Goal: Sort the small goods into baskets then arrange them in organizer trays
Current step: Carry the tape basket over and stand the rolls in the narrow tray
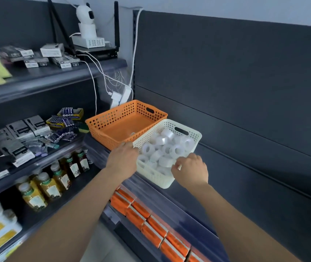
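A white perforated basket [192, 136] sits on the dark shelf, holding several clear tape rolls [167, 146]. My left hand [123, 157] grips its near left corner. My right hand [190, 170] is at the near right rim with fingers curled, pinching the rim or a tape roll; which one is unclear. Behind it to the left stands an orange perforated basket [113, 120], nearly bare inside with one small pale item [132, 133] on its floor.
The left shelves hold battery packs [67, 120], dark boxed goods [18, 137] and juice bottles [50, 184]. Orange packets [151, 222] line the shelf below. A white camera [86, 21] and cables sit at the top. A dark back panel [245, 91] fills the right.
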`<control>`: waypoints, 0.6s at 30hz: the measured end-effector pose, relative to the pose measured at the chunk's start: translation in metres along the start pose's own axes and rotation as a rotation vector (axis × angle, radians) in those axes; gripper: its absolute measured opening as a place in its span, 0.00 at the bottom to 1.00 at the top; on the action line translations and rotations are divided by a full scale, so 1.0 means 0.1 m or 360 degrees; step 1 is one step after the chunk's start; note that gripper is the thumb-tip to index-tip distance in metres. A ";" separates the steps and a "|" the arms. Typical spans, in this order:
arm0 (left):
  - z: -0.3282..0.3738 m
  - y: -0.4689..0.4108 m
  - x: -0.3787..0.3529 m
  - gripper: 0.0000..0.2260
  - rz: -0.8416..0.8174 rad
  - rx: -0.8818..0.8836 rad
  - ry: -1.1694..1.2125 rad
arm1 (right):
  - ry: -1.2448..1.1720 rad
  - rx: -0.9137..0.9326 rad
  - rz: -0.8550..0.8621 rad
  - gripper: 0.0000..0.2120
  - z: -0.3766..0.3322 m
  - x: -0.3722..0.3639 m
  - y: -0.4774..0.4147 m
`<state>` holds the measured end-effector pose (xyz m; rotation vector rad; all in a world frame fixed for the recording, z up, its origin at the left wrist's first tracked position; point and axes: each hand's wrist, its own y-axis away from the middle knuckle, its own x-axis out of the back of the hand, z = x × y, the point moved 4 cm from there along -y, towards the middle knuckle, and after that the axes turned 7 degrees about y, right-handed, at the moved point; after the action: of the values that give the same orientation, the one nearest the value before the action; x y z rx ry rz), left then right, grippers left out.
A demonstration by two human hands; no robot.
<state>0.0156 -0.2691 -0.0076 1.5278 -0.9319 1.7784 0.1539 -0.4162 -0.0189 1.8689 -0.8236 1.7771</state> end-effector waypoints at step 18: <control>0.51 -0.36 -0.41 0.08 0.0037 0.0329 0.1282 | -0.0759 -0.0612 0.0098 0.06 0.94 -0.06 0.10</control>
<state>0.0802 -0.2909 -0.0389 0.7546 -0.3671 2.2754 0.2167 -0.4860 -0.0336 2.0297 -1.2986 1.1009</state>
